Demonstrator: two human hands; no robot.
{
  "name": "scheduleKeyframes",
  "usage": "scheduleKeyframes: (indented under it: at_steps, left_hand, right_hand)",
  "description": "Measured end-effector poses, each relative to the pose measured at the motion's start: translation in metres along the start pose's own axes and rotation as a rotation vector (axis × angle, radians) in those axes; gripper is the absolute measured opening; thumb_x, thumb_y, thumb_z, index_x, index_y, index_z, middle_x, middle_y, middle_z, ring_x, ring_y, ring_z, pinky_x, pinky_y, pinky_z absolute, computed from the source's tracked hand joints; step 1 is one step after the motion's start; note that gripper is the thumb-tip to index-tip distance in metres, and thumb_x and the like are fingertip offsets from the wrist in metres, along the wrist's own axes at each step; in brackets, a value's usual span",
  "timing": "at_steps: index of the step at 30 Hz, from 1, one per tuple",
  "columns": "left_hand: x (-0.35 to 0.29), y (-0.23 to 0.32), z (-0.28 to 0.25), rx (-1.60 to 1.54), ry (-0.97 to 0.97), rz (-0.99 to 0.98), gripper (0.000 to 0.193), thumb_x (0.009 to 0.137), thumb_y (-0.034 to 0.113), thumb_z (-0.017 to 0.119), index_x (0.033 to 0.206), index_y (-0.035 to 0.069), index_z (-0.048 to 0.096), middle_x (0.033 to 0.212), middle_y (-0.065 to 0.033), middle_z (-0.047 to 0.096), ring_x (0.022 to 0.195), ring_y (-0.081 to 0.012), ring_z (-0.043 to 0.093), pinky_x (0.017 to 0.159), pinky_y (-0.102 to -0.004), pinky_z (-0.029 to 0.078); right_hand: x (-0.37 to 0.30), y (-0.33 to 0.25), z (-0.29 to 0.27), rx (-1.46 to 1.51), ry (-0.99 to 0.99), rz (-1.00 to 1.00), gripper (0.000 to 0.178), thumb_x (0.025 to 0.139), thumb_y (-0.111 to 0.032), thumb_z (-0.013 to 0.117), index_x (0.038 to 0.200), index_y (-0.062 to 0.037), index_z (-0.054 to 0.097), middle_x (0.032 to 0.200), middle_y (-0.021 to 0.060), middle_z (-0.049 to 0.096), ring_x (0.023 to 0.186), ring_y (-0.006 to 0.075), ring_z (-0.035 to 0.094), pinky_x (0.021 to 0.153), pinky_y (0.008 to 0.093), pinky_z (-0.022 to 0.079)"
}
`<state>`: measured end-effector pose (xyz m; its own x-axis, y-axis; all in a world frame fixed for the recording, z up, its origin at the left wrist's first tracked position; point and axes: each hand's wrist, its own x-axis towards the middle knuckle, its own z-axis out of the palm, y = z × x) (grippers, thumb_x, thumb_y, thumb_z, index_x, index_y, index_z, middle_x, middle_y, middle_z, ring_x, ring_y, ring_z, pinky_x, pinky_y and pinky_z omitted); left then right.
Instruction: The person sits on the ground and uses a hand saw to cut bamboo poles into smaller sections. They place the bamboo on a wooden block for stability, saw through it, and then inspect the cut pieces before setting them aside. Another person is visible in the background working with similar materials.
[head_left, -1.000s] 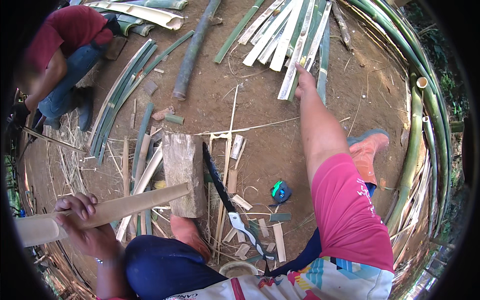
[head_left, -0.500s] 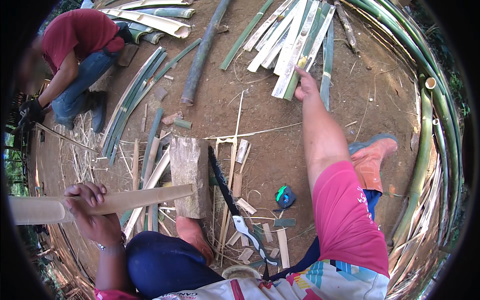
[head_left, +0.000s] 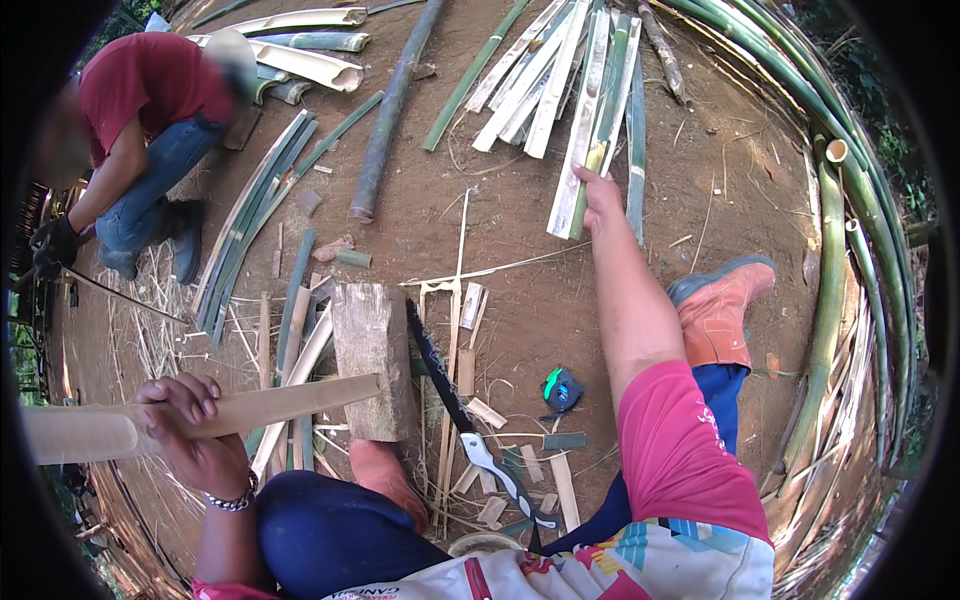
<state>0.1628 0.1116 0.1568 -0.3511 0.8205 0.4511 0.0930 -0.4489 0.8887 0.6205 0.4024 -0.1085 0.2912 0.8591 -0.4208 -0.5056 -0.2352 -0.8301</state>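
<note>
My left hand (head_left: 190, 420) is closed around a long split bamboo piece (head_left: 270, 408), its pale hollow side up. The far end of that piece lies over the top of an upright wooden block (head_left: 367, 330). Reaching forward, my right hand (head_left: 600, 200) is closed on the near end of bamboo strips (head_left: 592, 130), one pale face and one green showing. These strips stick out toward me from a fanned pile of split bamboo (head_left: 530, 85). Between my feet, a pruning saw (head_left: 480, 455) with a black blade and white-and-black handle leans against the block.
A tape measure (head_left: 561, 390) lies on the dirt among bamboo offcuts (head_left: 565, 490). A dark bamboo pole (head_left: 395, 120) lies ahead. At left, a crouching person (head_left: 155, 130) in black gloves works beside green strips (head_left: 255, 230). Long bamboo poles (head_left: 828, 300) curve along the right.
My right hand has drawn the gripped bamboo strips toward me, so they stick out farther from the pile. My left hand keeps its hold, nearly still. The crouching person's head has shifted.
</note>
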Motion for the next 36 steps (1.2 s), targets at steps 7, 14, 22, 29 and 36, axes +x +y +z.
scheduleKeyframes:
  at_steps: [7,14,22,29,36]
  left_hand:
    - [-0.006,0.004,0.000,-0.146,-0.114,-0.026,0.031,0.109,0.037,0.036,0.111,0.008,0.049,0.077,0.0000,0.039,0.073,-0.0123,0.041,0.079,-0.0326,0.038]
    - [-0.011,0.008,0.003,-0.100,-0.157,-0.013,0.033,0.109,0.037,0.036,0.111,0.007,0.049,0.078,-0.0010,0.038,0.075,-0.0133,0.041,0.080,-0.0336,0.039]
    - [-0.016,0.015,0.000,-0.074,-0.125,-0.031,0.033,0.108,0.037,0.039,0.110,0.007,0.049,0.078,-0.0027,0.041,0.073,-0.0159,0.043,0.078,-0.0358,0.042]
    - [-0.018,0.019,-0.009,-0.096,-0.170,-0.118,0.035,0.108,0.040,0.038,0.112,0.006,0.049,0.083,-0.0037,0.040,0.082,-0.0173,0.043,0.085,-0.0365,0.041]
    - [-0.019,0.025,0.007,-0.057,-0.124,-0.167,0.035,0.107,0.038,0.044,0.113,0.005,0.050,0.088,-0.0051,0.044,0.088,-0.0189,0.047,0.093,-0.0391,0.042]
  right_hand:
    - [-0.162,0.066,-0.046,-0.175,0.060,0.032,0.042,0.089,-0.001,0.068,0.126,-0.0005,0.048,0.114,0.0149,0.067,0.099,0.0239,0.067,0.087,0.0385,0.054]
    - [-0.220,0.114,-0.055,-0.379,0.096,0.066,0.048,0.089,-0.003,0.069,0.130,0.0022,0.046,0.121,0.0171,0.064,0.107,0.0243,0.064,0.093,0.0369,0.050]
    - [-0.189,0.084,-0.048,-0.447,0.081,0.005,0.049,0.089,-0.007,0.069,0.131,0.0039,0.047,0.125,0.0199,0.063,0.111,0.0283,0.064,0.095,0.0391,0.049]
    - [-0.205,0.056,-0.082,-0.941,0.427,-0.245,0.050,0.088,-0.019,0.067,0.134,-0.0036,0.054,0.126,0.0201,0.062,0.113,0.0350,0.061,0.102,0.0425,0.045]
    - [-0.212,0.049,-0.148,-1.342,0.570,-0.227,0.057,0.084,-0.019,0.072,0.136,-0.0059,0.053,0.134,0.0193,0.056,0.125,0.0359,0.052,0.108,0.0440,0.041]
